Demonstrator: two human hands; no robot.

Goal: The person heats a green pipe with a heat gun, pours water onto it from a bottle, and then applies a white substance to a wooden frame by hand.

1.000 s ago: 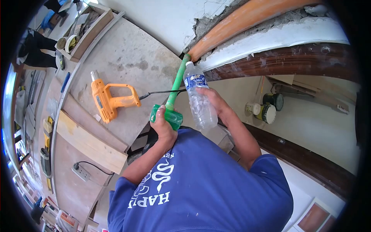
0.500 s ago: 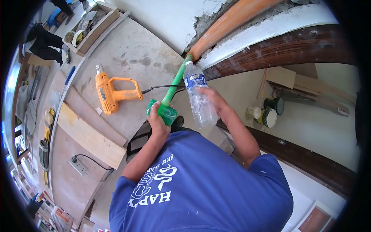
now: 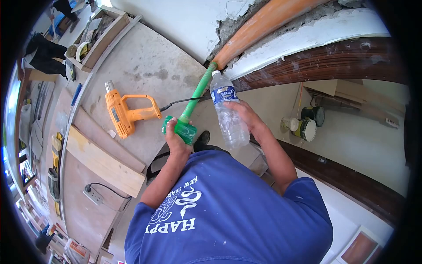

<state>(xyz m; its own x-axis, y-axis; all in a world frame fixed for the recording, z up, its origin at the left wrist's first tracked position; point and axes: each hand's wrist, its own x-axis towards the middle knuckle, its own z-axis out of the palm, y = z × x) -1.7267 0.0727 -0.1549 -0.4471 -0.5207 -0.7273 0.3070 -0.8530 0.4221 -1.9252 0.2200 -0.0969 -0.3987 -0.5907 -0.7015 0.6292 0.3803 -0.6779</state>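
Note:
My left hand (image 3: 176, 141) is wrapped around a green plastic box (image 3: 185, 132), which looks like an electrical junction box. A green conduit pipe (image 3: 198, 93) runs from this box up to the wall, its far end ribbed and meeting the orange pipe (image 3: 259, 28). In my right hand (image 3: 244, 113) is a clear plastic water bottle (image 3: 232, 132) with a blue label and white cap. The bottle stands nearly upright beside the conduit, and my fingers curl round its middle. An orange heat gun (image 3: 127, 112) lies on the worktop, left of my left hand.
Black cord (image 3: 180, 100) trails from the heat gun behind the conduit. Wooden planks (image 3: 103, 160), a power strip (image 3: 93, 194) and a spirit level (image 3: 56, 154) lie leftward. A wooden tray (image 3: 105, 42) holds tools. Paint buckets (image 3: 305, 130) stand beyond the dark wooden frame (image 3: 316, 64). Another person's legs (image 3: 46, 55) show upper left.
My left hand and the green box have shifted slightly left, and the conduit with them. The bottle stays in my right hand, nearly in place. The view has moved a little.

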